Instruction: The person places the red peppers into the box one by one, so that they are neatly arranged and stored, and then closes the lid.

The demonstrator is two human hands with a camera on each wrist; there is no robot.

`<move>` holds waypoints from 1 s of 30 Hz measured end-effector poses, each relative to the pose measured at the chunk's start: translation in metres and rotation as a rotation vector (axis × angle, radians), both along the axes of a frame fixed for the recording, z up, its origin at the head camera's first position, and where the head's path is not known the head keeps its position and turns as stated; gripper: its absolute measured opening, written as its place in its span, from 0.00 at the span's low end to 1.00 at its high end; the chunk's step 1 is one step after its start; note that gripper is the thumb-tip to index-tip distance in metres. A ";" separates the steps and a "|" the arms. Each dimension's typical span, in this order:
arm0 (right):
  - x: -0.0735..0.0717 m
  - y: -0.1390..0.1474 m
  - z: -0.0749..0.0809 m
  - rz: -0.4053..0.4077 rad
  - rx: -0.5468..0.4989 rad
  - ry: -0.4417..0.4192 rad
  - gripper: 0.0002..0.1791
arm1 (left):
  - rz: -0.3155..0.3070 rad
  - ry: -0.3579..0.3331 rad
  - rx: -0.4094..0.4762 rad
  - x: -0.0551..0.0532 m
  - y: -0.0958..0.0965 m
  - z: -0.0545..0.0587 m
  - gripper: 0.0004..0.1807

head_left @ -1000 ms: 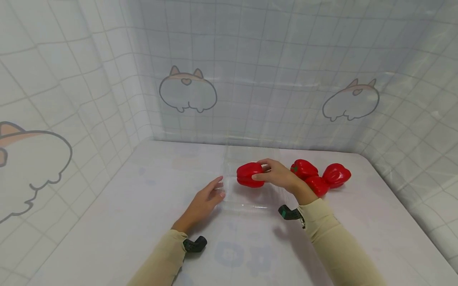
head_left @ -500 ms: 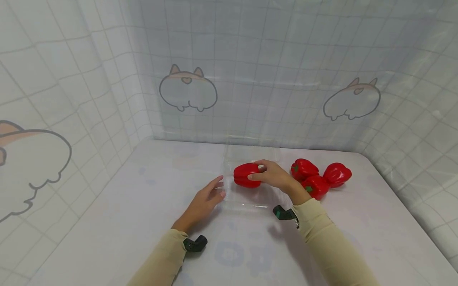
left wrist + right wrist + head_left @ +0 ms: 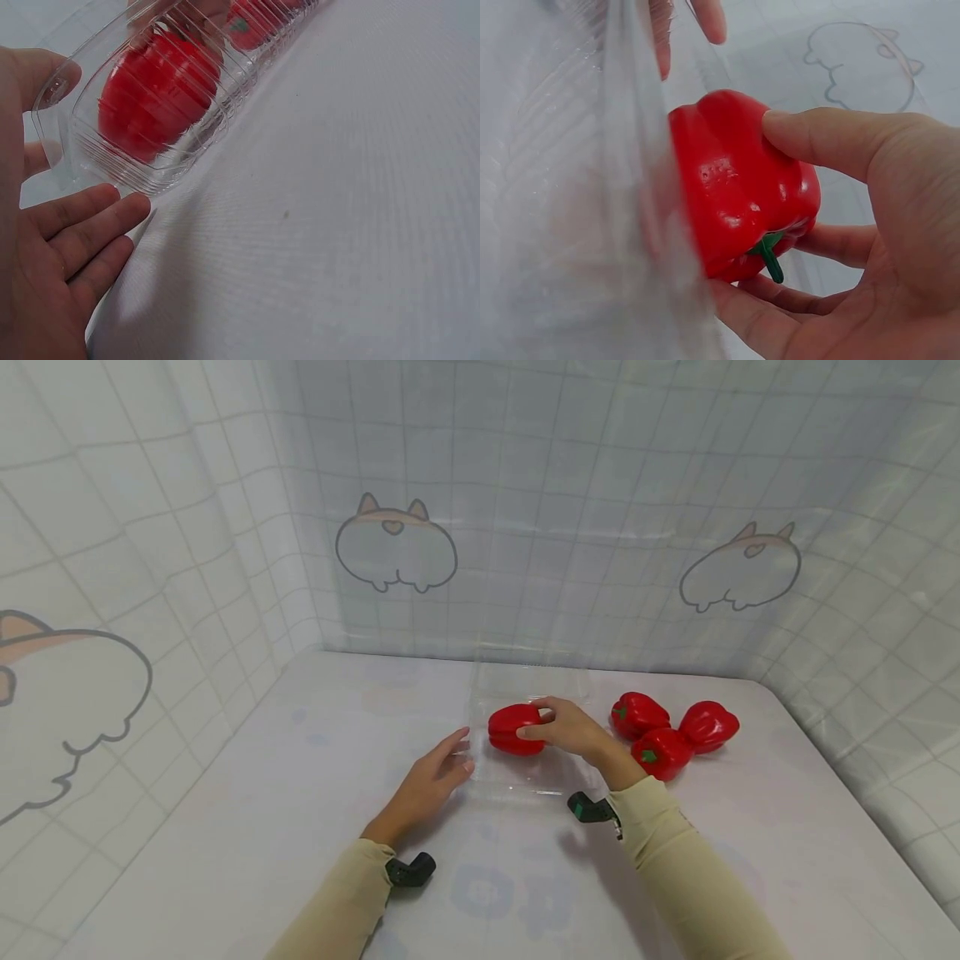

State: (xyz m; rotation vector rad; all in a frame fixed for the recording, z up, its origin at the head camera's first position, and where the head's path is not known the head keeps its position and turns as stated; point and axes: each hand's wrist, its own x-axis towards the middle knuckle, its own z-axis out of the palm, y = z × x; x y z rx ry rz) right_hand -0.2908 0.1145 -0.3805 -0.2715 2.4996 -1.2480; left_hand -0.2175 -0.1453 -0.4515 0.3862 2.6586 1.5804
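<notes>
Left hand (image 3: 426,783): released, fingers loosely extended, at the left edge of a clear plastic container (image 3: 510,775); contact uncertain. Right hand (image 3: 570,727): grasping a red pepper (image 3: 512,729) between thumb and fingers, green stem toward the palm. Pepper within the container's outline, visible through its ribbed wall. Three more red peppers (image 3: 664,752) clustered to the right on the white surface (image 3: 322,777).

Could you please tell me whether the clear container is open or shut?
Open: no lid covers the clear container, and the right hand holds a red pepper at its opening.
</notes>
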 end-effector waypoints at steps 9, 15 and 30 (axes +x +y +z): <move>0.001 -0.006 -0.001 0.000 0.043 0.012 0.42 | -0.017 -0.002 0.006 0.000 -0.001 0.001 0.35; 0.002 -0.009 -0.001 -0.008 0.038 0.013 0.43 | -0.012 0.001 0.004 0.000 0.000 0.002 0.34; 0.001 -0.018 -0.006 -0.049 0.022 0.019 0.40 | -0.007 -0.012 0.016 0.001 0.000 0.002 0.34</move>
